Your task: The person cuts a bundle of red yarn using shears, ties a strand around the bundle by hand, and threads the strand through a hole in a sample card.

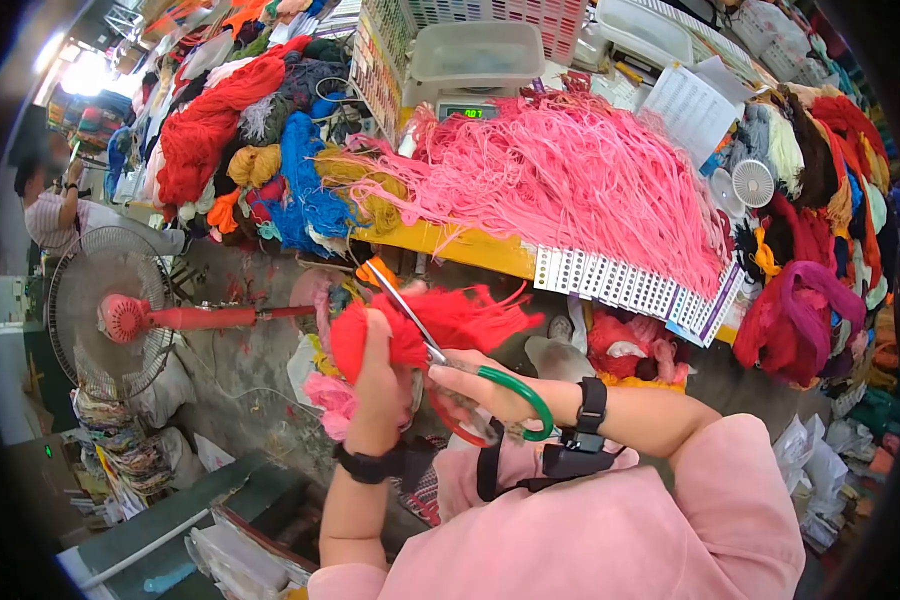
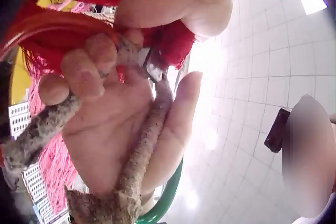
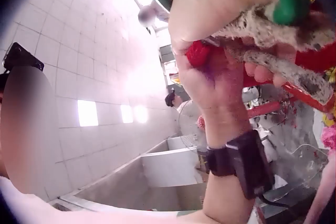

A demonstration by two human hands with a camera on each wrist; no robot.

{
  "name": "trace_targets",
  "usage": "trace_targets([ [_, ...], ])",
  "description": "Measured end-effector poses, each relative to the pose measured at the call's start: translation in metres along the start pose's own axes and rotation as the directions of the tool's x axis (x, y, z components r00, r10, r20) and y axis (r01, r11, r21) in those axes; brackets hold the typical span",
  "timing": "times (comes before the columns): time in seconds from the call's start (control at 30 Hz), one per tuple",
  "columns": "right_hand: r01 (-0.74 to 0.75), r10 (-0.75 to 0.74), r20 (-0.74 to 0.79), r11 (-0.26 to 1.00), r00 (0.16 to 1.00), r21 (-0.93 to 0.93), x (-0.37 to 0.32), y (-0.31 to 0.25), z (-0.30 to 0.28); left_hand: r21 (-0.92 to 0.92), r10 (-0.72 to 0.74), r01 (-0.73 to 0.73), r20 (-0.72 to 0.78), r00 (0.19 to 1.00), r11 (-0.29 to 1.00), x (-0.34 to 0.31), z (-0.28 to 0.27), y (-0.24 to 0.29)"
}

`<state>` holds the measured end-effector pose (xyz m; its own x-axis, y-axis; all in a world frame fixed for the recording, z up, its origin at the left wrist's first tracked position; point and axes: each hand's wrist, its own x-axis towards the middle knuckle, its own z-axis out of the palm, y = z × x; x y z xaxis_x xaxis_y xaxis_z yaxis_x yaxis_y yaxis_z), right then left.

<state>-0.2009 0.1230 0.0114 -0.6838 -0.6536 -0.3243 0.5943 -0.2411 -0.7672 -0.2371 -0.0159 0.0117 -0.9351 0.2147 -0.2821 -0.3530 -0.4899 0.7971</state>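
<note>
My left hand (image 1: 378, 390) grips a bundle of bright red yarn (image 1: 470, 318), whose loose strands fan out to the right in the head view. In my right hand (image 1: 482, 382) is a pair of scissors (image 1: 434, 352), with one green handle loop (image 1: 542, 400) and one red loop. Their metal blades lie across the red bundle and point up and left. Rough, worn wrapping (image 2: 149, 134) covers the scissor handles in the left wrist view, and the fingers curl around them. A rounded red end of the bundle (image 3: 197, 53) shows by my left palm in the right wrist view.
A heap of pink yarn (image 1: 570, 180) covers the yellow-edged table (image 1: 450, 243), with a scale (image 1: 468, 108) and plastic tub (image 1: 478, 55) behind. Punched cards (image 1: 630, 297) line its front edge. A fan (image 1: 110, 310) stands left; another person (image 1: 55, 215) sits beyond.
</note>
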Motion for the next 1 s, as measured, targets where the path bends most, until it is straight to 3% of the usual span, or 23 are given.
trace_targets([
  [0.07, -0.035, 0.036, -0.010, 0.995, 0.999, 0.096, -0.009, 0.000, -0.002, 0.104, 0.015, -0.012, -0.030, 0.999, 0.995, 0.007, -0.009, 0.019],
  [0.1, -0.081, 0.082, -0.002, 0.995, 0.997, 0.050, -0.012, 0.004, -0.005, 0.076, 0.112, -0.104, -0.103, 0.988, 0.992, 0.013, -0.014, 0.014],
  [0.13, -0.128, 0.128, 0.003, 0.992, 0.992, 0.005, -0.014, 0.007, -0.007, 0.076, 0.104, -0.097, -0.098, 0.990, 0.992, 0.012, -0.016, 0.009],
  [0.2, -0.075, 0.073, -0.041, 0.996, 0.996, -0.055, -0.006, 0.008, -0.009, 0.053, 0.031, -0.028, -0.049, 0.998, 0.998, 0.004, -0.008, -0.004],
  [0.27, 0.085, -0.105, -0.114, 0.982, 0.988, -0.167, 0.007, 0.012, -0.007, 0.060, -0.003, 0.006, -0.059, 0.998, 0.998, -0.001, -0.003, -0.009],
  [0.33, 0.051, -0.058, -0.076, 0.995, 0.995, -0.087, 0.002, 0.005, -0.003, -0.028, -0.044, 0.044, 0.021, 0.999, 0.999, -0.002, -0.011, -0.003],
  [0.37, 0.014, -0.013, -0.029, 0.999, 0.999, 0.033, -0.004, 0.002, -0.002, 0.126, -0.056, 0.054, 0.011, 0.998, 0.991, 0.002, -0.020, 0.006],
  [0.4, -0.026, 0.022, 0.023, 0.988, 0.999, 0.149, -0.010, 0.002, -0.002, 0.127, -0.055, 0.053, 0.012, 0.998, 0.991, 0.001, -0.021, 0.007],
  [0.43, -0.119, 0.116, 0.035, 0.984, 0.993, 0.130, -0.014, 0.008, -0.007, 0.140, -0.060, 0.060, -0.008, 0.998, 0.988, 0.001, -0.021, 0.008],
  [0.47, -0.113, 0.110, 0.029, 0.986, 0.994, 0.125, -0.011, 0.010, -0.009, 0.152, -0.066, 0.069, -0.026, 0.998, 0.986, 0.003, -0.021, 0.007],
  [0.53, -0.077, 0.081, -0.040, 0.993, 0.996, 0.093, -0.007, 0.012, -0.007, 0.122, -0.036, 0.044, -0.066, 0.997, 0.992, 0.000, -0.009, -0.011],
  [0.57, -0.002, 0.004, -0.026, 0.999, 1.000, 0.048, -0.004, 0.010, -0.005, 0.155, -0.004, 0.011, -0.042, 0.999, 0.988, -0.003, -0.003, -0.013],
  [0.63, -0.001, 0.004, -0.044, 0.999, 0.999, 0.054, 0.002, -0.003, 0.002, 0.165, 0.048, -0.050, 0.013, 0.999, 0.985, -0.001, 0.002, -0.012],
  [0.73, 0.069, -0.063, -0.047, 0.989, 0.997, 0.134, 0.003, 0.002, 0.003, 0.188, -0.028, 0.024, 0.020, 0.999, 0.982, 0.007, -0.015, 0.009],
  [0.8, -0.065, 0.062, 0.049, 0.996, 0.997, 0.057, -0.009, 0.000, -0.007, 0.202, -0.017, 0.012, 0.026, 0.999, 0.979, 0.009, -0.015, 0.008],
  [0.87, -0.078, 0.075, 0.033, 0.992, 0.997, 0.099, -0.005, 0.002, -0.007, 0.217, -0.010, 0.005, 0.020, 1.000, 0.976, 0.009, -0.013, 0.003],
  [0.93, 0.042, -0.036, -0.074, 0.995, 0.997, 0.086, 0.007, -0.002, 0.001, 0.174, 0.038, -0.034, -0.018, 0.999, 0.984, 0.011, -0.011, 0.000],
  [1.0, 0.129, -0.118, -0.083, 0.982, 0.989, 0.135, 0.012, 0.005, 0.003, 0.155, -0.064, 0.054, 0.062, 0.996, 0.986, 0.013, -0.012, 0.003],
])
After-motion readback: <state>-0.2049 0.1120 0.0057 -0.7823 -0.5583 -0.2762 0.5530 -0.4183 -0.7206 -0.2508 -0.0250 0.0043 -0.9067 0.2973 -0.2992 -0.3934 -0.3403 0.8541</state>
